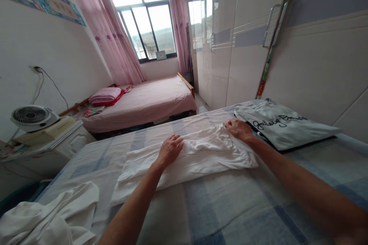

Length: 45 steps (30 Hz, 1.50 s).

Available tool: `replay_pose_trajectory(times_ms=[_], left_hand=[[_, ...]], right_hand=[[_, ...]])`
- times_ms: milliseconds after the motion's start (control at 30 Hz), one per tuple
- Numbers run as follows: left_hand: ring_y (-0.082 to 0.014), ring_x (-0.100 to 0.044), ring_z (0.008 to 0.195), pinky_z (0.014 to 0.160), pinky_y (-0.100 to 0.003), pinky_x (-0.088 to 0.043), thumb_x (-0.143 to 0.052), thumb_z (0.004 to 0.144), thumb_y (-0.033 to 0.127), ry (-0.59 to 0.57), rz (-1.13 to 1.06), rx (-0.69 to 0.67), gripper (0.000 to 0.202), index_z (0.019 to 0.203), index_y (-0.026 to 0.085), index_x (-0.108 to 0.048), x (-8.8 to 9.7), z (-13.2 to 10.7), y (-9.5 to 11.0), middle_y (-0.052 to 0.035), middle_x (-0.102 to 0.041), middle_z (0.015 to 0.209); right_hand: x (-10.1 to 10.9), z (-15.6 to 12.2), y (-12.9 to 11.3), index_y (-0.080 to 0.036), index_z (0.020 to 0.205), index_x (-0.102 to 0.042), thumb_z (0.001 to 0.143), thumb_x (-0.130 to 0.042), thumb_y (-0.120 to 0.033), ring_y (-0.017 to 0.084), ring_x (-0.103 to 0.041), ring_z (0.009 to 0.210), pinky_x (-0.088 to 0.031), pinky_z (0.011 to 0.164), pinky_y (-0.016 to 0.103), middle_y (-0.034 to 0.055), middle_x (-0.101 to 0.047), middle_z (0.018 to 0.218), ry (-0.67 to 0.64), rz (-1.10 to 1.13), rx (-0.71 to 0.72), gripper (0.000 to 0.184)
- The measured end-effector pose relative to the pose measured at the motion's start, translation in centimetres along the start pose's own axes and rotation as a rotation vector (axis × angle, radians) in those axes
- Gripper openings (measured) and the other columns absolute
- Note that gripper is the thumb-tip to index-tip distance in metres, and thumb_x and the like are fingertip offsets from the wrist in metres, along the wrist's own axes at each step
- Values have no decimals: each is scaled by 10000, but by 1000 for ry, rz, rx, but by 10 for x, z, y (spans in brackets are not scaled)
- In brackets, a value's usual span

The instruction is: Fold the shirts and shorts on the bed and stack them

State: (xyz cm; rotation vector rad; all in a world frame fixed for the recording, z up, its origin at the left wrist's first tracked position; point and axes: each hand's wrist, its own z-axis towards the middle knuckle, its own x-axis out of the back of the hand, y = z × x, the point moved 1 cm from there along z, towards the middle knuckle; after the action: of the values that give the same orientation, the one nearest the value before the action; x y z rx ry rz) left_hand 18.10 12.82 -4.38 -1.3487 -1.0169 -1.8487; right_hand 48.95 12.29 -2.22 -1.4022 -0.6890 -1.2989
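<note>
A white shirt (195,157) lies folded lengthwise on the bed, wrinkled toward its right end. My left hand (171,148) rests palm down on its upper layer, fingers stretched out and close together. At the shirt's far right corner, my right hand (238,128) is closed, pinching the edge of the cloth. Just beyond that hand sits a stack of folded clothes (281,122), a pale grey-green garment with black lettering on top and a dark one under it. A crumpled white garment (54,214) lies at the near left.
A blue and white checked sheet (201,203) covers the bed. White wardrobe doors (258,65) rise along the right. At the left, a fan (33,116) stands on a cabinet (71,141). A second bed with a pink sheet (149,97) is under the window.
</note>
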Motion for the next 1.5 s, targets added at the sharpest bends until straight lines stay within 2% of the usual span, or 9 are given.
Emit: replay_pose_trajectory(times_ms=[233, 467, 600, 733, 900, 1000, 1100, 1233, 1500], left_hand=[[-299, -207, 1406, 1120, -488, -178, -286, 909, 571, -96, 86, 62, 633, 1429, 219, -364, -27, -17, -11, -88, -280, 1519], [-286, -268, 1386, 1096, -498, -239, -300, 937, 477, -44, 49, 98, 499, 1323, 235, -504, -12, -5, -4, -76, -366, 1483], [-248, -267, 1390, 1119, -446, -235, -278, 960, 381, 37, 12, -49, 461, 1310, 203, -519, -8, 11, 7, -68, -399, 1464], [-261, -238, 1400, 1123, -456, -230, -278, 956, 416, -50, -25, -85, 496, 1380, 209, -435, -27, 14, 11, -59, -356, 1487], [-262, -212, 1408, 1139, -451, -179, -276, 932, 511, -98, 13, -55, 563, 1413, 238, -384, -42, 12, 9, -43, -305, 1512], [-257, -209, 1410, 1142, -438, -170, -247, 928, 535, -105, 18, -60, 591, 1425, 237, -366, -41, 12, 8, -33, -293, 1517], [-262, -209, 1409, 1140, -444, -168, -229, 929, 542, -101, 15, -62, 615, 1429, 210, -358, -40, 13, 8, -45, -290, 1518], [-258, -212, 1408, 1137, -450, -168, -238, 926, 546, -111, -5, -49, 618, 1429, 204, -352, -38, 12, 13, -55, -287, 1520], [-232, -205, 1411, 1125, -466, -189, -213, 947, 508, -36, 39, 12, 542, 1420, 279, -350, -14, -25, 4, -21, -278, 1528]], right_hand=[[-37, 15, 12, -172, 841, -679, 832, -439, -352, 237, -625, 892, -440, 729, 315, 135, -687, 967, -12, -58, -9, 300], [-27, 13, 8, -155, 1051, -633, 826, -444, -255, 282, -535, 1070, -392, 887, 403, 164, -607, 1135, 229, -77, 79, 311], [-29, 31, 13, -206, 1068, -659, 843, -444, -291, 245, -520, 1088, -394, 904, 370, 98, -616, 1167, 93, 49, 121, 323], [-37, 44, 25, -191, 866, -703, 808, -515, -319, 220, -572, 1006, -421, 835, 300, 74, -676, 1020, -3, 58, 175, 236], [-40, 38, 25, -146, 821, -691, 831, -442, -308, 272, -554, 1041, -404, 868, 374, 143, -639, 1088, 57, -6, 92, 297], [-35, 30, 11, -138, 1007, -661, 851, -418, -293, 292, -489, 1149, -359, 948, 437, 159, -585, 1214, 113, -30, 80, 328], [-38, 18, -2, -199, 1282, -519, 910, -355, -345, 247, -357, 1307, -283, 1048, 415, 92, -458, 1408, 105, -34, 272, 432], [-54, 0, 6, -208, 1280, -531, 930, -317, -310, 245, -383, 1311, -296, 1053, 457, 103, -477, 1400, -68, -149, 532, 423], [-52, -22, -19, -204, 1394, -424, 952, -221, -407, 273, -291, 1369, -287, 1061, 494, 78, -381, 1471, 154, -185, 651, 526]])
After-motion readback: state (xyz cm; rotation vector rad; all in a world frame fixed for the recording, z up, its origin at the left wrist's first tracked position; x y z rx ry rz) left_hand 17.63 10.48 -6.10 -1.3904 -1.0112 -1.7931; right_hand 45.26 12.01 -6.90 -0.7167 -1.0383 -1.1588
